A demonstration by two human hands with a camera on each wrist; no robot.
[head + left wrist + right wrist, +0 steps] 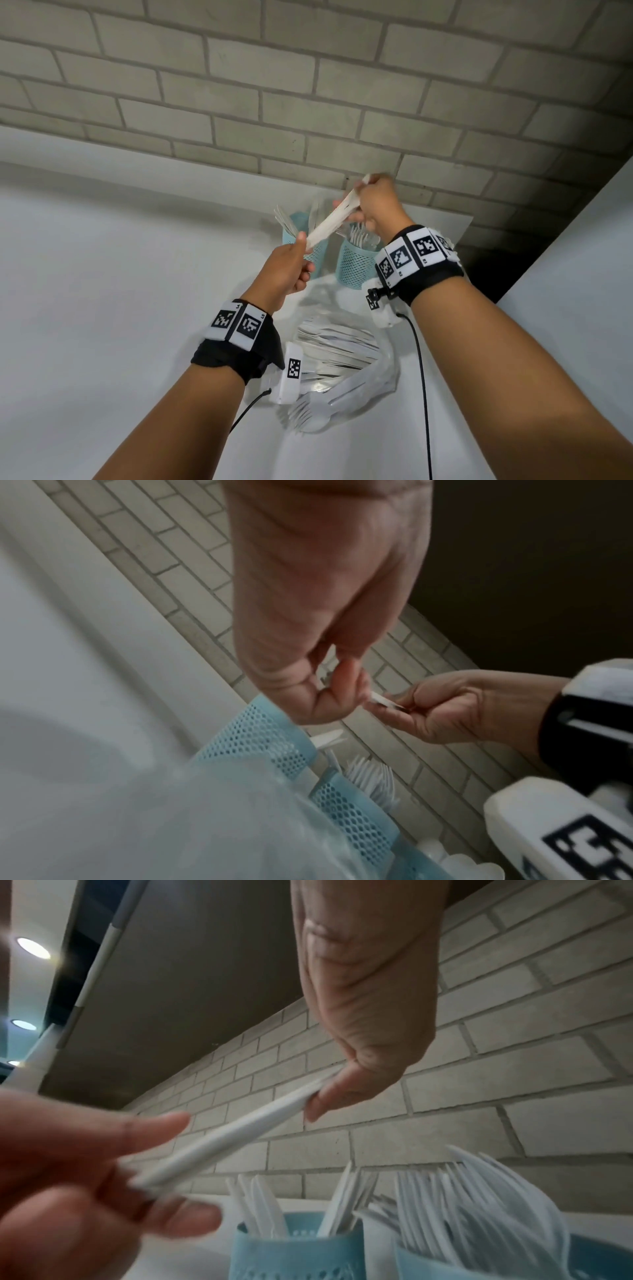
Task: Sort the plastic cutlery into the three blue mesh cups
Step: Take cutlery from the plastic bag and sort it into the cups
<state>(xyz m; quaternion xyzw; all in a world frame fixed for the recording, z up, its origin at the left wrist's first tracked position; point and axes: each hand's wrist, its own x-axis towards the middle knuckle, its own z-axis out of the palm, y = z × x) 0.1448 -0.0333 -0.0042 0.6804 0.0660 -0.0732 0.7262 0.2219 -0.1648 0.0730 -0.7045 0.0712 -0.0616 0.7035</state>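
A flat stack of white plastic cutlery (334, 221) hangs slantwise in the air above the cups; which kind it is I cannot tell. My left hand (303, 241) pinches its lower end and my right hand (356, 205) grips its upper end. The right wrist view shows the stack (232, 1137) between the right fingers (329, 1096) and the blurred left hand (113, 1172). Below stand a blue mesh cup with knives (294, 1253) and another packed with forks (428, 1264). In the head view these cups (318, 253) (354, 267) stand by the wall.
A clear plastic bag (342, 353) full of white cutlery lies on the white counter (120, 274) under my wrists, with forks (301, 414) spilling from its near end. A brick wall (308, 102) rises right behind the cups. A third blue cup (421, 864) shows partly.
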